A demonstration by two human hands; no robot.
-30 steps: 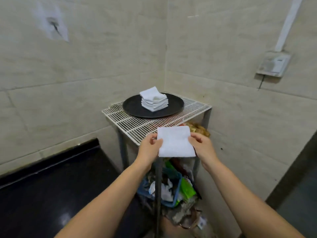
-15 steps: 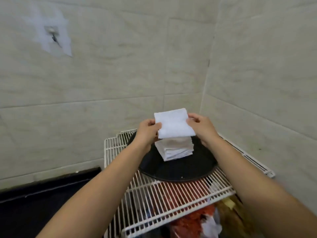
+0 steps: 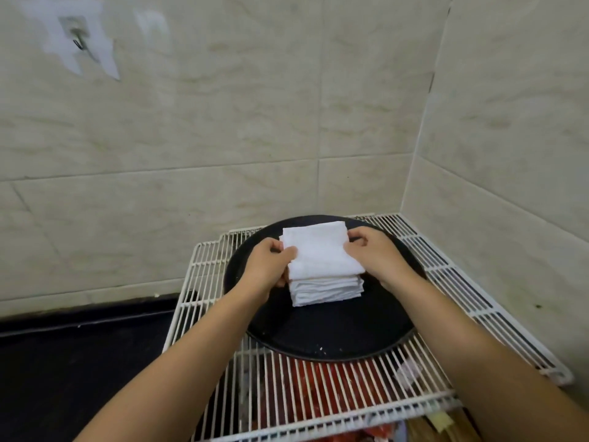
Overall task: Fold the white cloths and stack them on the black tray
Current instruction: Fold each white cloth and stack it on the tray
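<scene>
Both grips hold one folded white cloth (image 3: 322,250): the left hand (image 3: 266,266) pinches its left edge with curled fingers, and the right hand (image 3: 374,255) pinches its right edge in the same way. The cloth lies flat between the two hands, on top of the stack.

Items by size:

1. Tiled wall (image 3: 223,122): forms a corner behind the work area. A small hook (image 3: 78,41) is fixed high on the left.
2. White wire rack (image 3: 446,282): stands in the corner and carries the tray. Red and other packaged items show blurred through its bars.
3. Black tray (image 3: 318,333): round, resting on the rack top, under both hands.
4. Stack of folded white cloths (image 3: 325,290): sits on the far half of the tray, directly beneath the held cloth, edges roughly aligned with it.

Both forearms reach in from the near edge over the rack.
</scene>
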